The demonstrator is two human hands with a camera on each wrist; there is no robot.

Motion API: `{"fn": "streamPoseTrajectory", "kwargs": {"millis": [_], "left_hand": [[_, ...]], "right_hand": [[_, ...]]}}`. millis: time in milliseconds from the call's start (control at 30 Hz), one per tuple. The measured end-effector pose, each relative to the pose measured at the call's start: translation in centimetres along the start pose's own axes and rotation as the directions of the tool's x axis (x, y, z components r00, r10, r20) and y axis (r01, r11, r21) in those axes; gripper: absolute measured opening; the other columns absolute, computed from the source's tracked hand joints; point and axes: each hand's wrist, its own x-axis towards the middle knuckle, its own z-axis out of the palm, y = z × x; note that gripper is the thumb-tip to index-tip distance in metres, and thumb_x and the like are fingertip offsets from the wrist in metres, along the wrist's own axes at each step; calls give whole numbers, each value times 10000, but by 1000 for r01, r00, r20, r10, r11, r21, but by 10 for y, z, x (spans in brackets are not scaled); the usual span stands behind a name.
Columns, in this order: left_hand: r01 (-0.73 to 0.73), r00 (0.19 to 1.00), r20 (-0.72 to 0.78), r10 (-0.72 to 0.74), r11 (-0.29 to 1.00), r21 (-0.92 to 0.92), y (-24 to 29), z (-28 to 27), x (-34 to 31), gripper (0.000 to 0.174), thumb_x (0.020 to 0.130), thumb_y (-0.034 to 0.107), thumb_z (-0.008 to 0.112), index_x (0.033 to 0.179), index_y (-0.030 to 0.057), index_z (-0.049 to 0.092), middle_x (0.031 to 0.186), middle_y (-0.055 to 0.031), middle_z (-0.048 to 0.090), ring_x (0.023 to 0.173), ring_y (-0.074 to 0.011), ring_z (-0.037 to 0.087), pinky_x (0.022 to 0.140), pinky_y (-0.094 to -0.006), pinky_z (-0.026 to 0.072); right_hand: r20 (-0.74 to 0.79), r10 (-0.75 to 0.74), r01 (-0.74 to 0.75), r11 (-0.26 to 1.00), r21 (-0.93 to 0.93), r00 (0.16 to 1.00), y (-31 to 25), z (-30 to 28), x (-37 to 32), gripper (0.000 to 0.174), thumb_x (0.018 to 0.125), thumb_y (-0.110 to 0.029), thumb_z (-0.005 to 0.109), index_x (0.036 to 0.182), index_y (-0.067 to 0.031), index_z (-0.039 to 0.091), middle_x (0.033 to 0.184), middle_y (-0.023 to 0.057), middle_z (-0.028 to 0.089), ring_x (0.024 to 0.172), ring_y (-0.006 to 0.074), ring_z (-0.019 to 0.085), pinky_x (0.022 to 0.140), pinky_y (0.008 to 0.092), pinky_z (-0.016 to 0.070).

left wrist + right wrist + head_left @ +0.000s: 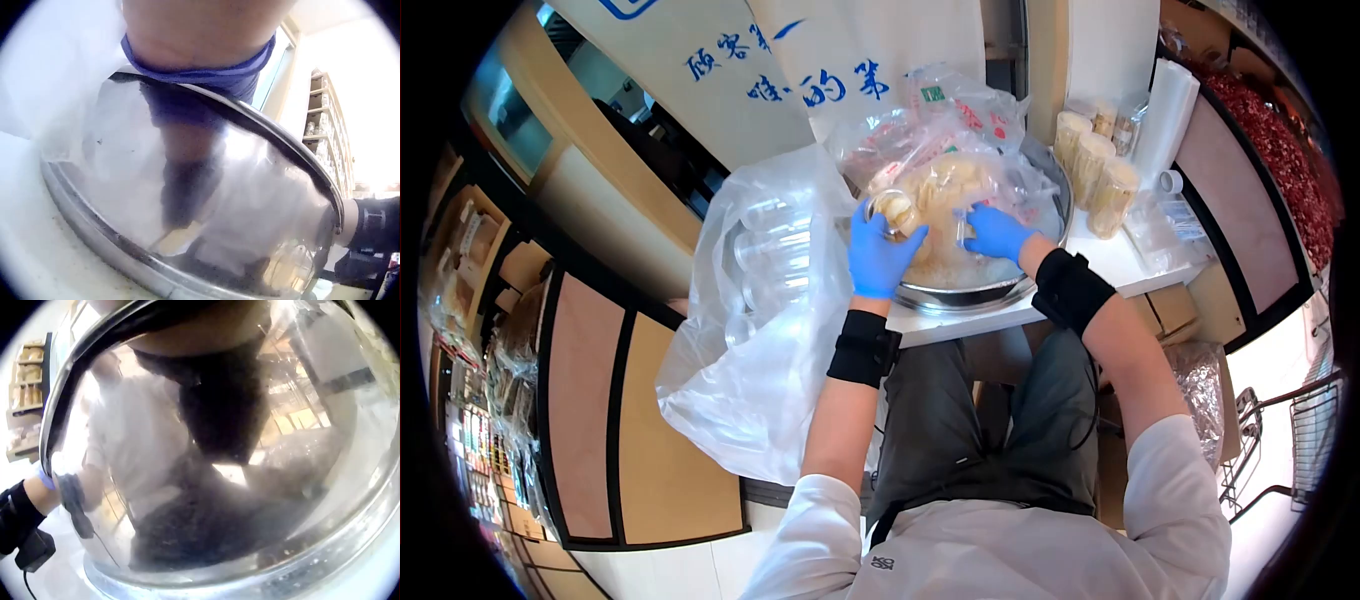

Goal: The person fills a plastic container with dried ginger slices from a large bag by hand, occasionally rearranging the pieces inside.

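Note:
Over a wide metal bowl (960,298), my blue-gloved left hand (882,252) grips a clear round jar (897,212) holding pale pieces. My gloved right hand (1000,234) is just to the right, its fingers curled at a small clear container (962,230) above the pale food (945,185). Printed clear plastic bags (920,130) cover the bowl's far part. The left wrist view shows the bowl's shiny outer wall (250,181) below a glove cuff (206,75); the right wrist view shows its reflecting wall (156,444). Neither wrist view shows my fingers at work.
Left of the bowl, a large translucent bag (750,390) holds several clear empty jars (775,245). Several filled jars (1112,195), a white roll (1168,120) and flat clear bags (1155,235) are at the right on the white table (945,325). A lettered white cloth (770,60) hangs behind.

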Motion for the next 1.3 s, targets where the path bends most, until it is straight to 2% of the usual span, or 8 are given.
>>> {"fn": "streamPoseTrajectory", "kwargs": {"millis": [167,400,500,767,1033,1167,1233,1300], "left_hand": [[-31,999,-36,31,1000,1,3,0,-1,454,577,364,791,778,-6,622,1083,-157,557,937,-283,575,801,-341,480],[-172,985,17,171,979,106,7,5,3,410,582,349,775,699,-8,611,1034,-206,559,886,-319,578,751,-359,492],[-165,986,35,161,978,126,3,8,5,413,593,349,774,720,2,591,1030,-198,552,897,-318,570,753,-359,488],[-122,989,-84,123,992,26,-2,9,0,436,599,350,760,796,21,552,1000,-169,538,919,-312,545,768,-362,473],[3,1000,12,-4,1000,25,20,-8,-3,469,648,326,716,978,18,588,1016,-175,559,923,-325,558,788,-377,469],[-57,998,-10,57,998,-27,14,-6,-5,462,632,318,725,953,15,590,1004,-186,560,912,-335,559,782,-382,470],[-93,995,-38,90,993,-73,11,-6,-3,448,627,315,728,926,9,598,999,-190,562,913,-339,558,782,-386,470],[-90,996,-2,90,996,-23,13,-8,-5,433,626,316,727,906,6,612,995,-197,565,914,-343,558,786,-387,471]], "right_hand": [[-34,-93,91,994,-68,995,-16,1,2,716,741,-352,627,1357,-129,340,1298,289,378,1193,391,400,1005,408,328],[14,-234,234,966,-111,972,3,26,20,519,711,-369,633,1118,-55,565,1151,277,500,974,369,553,880,405,432],[265,-59,70,997,-32,963,-5,14,24,532,720,-272,648,1202,-98,504,1230,276,437,1089,413,473,944,396,397],[-199,-308,254,932,-258,930,5,38,19,354,758,-247,582,1042,-36,567,1076,200,552,919,360,561,824,426,441],[-40,-309,301,945,-131,950,18,40,35,246,798,-201,532,972,-51,620,867,206,619,808,350,602,739,405,483],[-2,-294,292,949,-118,956,11,28,29,255,800,-206,525,983,-55,620,906,213,617,828,370,592,750,416,475],[10,76,-76,996,-42,997,2,15,23,340,720,-309,645,931,-43,633,893,225,606,822,312,613,757,408,471],[-39,29,-34,989,-141,999,9,16,20,262,759,-241,589,908,-31,635,843,216,613,790,314,609,730,406,464]]}}
